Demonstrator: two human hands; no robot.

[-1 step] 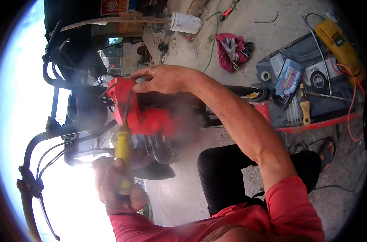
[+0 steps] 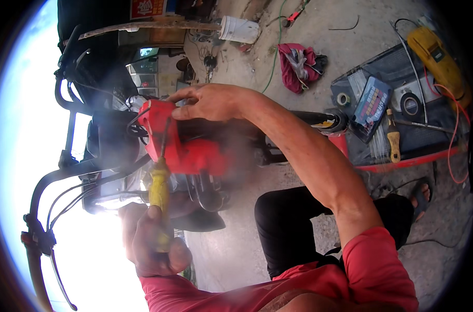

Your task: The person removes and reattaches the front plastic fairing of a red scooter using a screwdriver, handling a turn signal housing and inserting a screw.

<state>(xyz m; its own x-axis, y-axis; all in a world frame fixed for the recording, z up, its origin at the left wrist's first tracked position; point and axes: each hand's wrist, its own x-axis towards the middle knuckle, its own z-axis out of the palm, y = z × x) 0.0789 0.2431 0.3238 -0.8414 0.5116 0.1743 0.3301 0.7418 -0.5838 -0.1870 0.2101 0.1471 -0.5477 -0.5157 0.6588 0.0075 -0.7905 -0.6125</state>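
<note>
My left hand [image 2: 150, 242] is closed round the yellow handle of a screwdriver [image 2: 158, 192]. Its metal shaft runs up to a red plastic housing [image 2: 176, 151] on the handlebar vehicle, and the tip meets the face of the housing. My right hand [image 2: 205, 101] reaches across from the right and grips the far end of this housing between thumb and fingers; some fingertips are hidden behind it. A blurred haze covers the housing's right part, so whether a screw sits under the tip cannot be made out.
Black handlebars [image 2: 44, 192] with a brake lever curve along the left. On the right, a dark tray [image 2: 361, 156] with a red edge bears a phone [image 2: 371, 109], black tape [image 2: 411, 104], a wooden-handled tool [image 2: 392, 138] and a yellow power tool [image 2: 437, 57]. A magenta cloth [image 2: 296, 67] lies on the floor.
</note>
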